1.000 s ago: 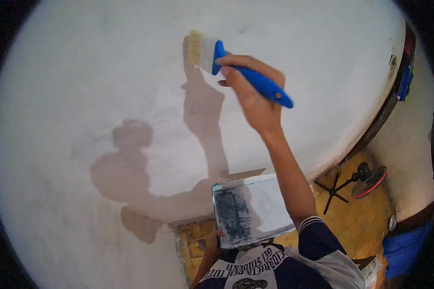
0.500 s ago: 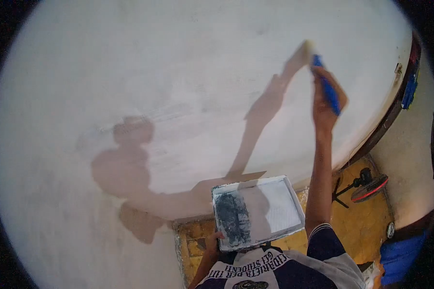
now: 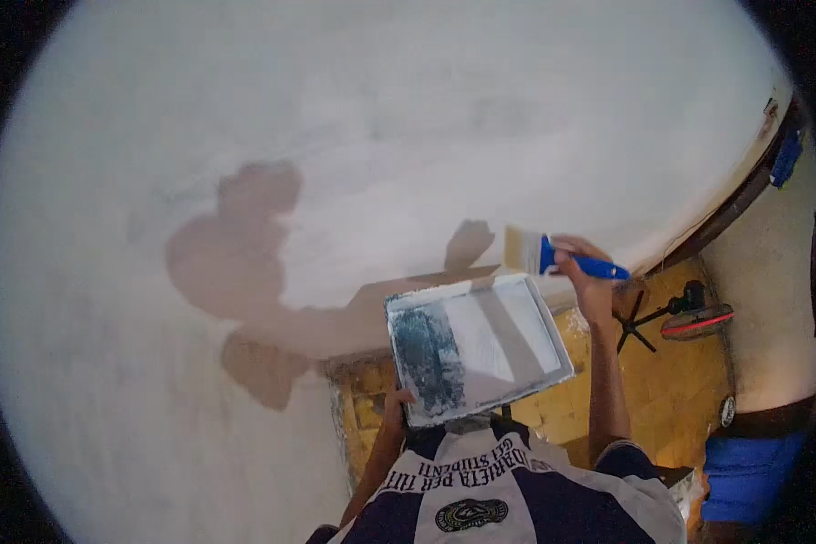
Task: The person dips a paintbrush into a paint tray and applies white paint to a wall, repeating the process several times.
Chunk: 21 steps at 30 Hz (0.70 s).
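My right hand [image 3: 582, 267] is closed round the blue handle of a wide paintbrush [image 3: 546, 255], whose pale bristles point left, just above the upper right part of the paint tray. The tray [image 3: 508, 331] holds white paint on its right side and has a dark, streaked area on its left. My left hand [image 3: 397, 405] grips the tray's lower left edge, with the thumb over the rim and the other fingers hidden. A white wall [image 3: 381, 118] with faint grey patches stands ahead, and my shadow falls on it.
A black fan [image 3: 695, 322] with a red-edged rim stands on the yellow tiled floor [image 3: 666, 399] at the right. Blue material [image 3: 752, 476] lies at the lower right. A dark curved edge [image 3: 743, 204] borders the wall.
My right hand has come down from high on the wall to beside the tray, and the brush has turned from upright to nearly level. The tray appears slightly higher in view.
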### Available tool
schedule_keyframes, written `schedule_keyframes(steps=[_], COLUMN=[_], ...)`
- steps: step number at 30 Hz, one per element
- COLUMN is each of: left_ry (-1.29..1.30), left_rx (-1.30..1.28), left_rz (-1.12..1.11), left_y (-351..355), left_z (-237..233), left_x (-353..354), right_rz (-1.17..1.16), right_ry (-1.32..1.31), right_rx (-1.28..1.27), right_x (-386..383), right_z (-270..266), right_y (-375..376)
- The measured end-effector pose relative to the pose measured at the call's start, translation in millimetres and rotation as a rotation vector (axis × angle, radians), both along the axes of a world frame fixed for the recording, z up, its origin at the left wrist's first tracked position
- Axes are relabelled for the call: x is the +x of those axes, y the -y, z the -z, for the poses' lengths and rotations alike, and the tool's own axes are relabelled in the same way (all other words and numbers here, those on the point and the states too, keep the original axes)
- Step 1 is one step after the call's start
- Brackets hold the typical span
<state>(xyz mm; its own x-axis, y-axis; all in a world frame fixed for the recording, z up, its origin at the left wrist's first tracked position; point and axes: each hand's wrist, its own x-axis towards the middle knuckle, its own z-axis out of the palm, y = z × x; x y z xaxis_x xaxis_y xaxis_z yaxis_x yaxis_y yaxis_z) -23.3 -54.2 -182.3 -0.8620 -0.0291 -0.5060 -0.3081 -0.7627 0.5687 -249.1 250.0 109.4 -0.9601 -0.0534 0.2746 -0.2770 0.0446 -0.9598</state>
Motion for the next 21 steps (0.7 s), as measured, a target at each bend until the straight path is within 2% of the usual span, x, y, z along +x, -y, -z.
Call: schedule_keyframes(steps=[5, 9, 10, 13, 16, 18, 19, 20, 21], left_ry=[-0.009, -0.072, -0.117, -0.195, -0.046, 0.111, 0.118, 0.127, 0.124], left_rx=[-0.015, -0.081, -0.111, -0.205, -0.152, 0.160, 0.099, 0.038, -0.006], left_rz=[-0.020, -0.020, -0.021, -0.055, -0.100, 0.005, -0.021, -0.048, -0.082], left_y=[0.6, 4.9, 6.9, 9.1, -1.9, 3.1, -1.3, -8.4, -12.1], left_z=[-3.9, -3.5, -3.3, -15.6, -68.0, 31.7, 4.2, -57.0, -68.9], left_x=[4.8, 14.4, 16.9, 20.3, 8.5, 14.4, 16.5, 12.3, 9.4], right_rz=[0.162, 0.278, 0.272, 0.389, 0.321, 0.280, 0.263, 0.196, 0.153], right_ry=[0.340, 0.470, 0.501, 0.421, 0.319, 0.424, 0.472, 0.493, 0.523], right_rx=[-0.022, -0.097, -0.011, 0.218, 0.229, 0.172, 0.141, 0.151, 0.025], right_x=[68.1, 99.9, 101.9, 105.7, 99.6, 100.7, 100.2, 99.8, 98.0], right_z=[85.7, 126.2, 133.5, 148.2, 168.3, 164.4, 159.1, 157.9, 158.5], right_y=[-39.0, -49.3, -56.4, -67.7, -88.6, -95.6, -98.8, -104.5, -104.4])
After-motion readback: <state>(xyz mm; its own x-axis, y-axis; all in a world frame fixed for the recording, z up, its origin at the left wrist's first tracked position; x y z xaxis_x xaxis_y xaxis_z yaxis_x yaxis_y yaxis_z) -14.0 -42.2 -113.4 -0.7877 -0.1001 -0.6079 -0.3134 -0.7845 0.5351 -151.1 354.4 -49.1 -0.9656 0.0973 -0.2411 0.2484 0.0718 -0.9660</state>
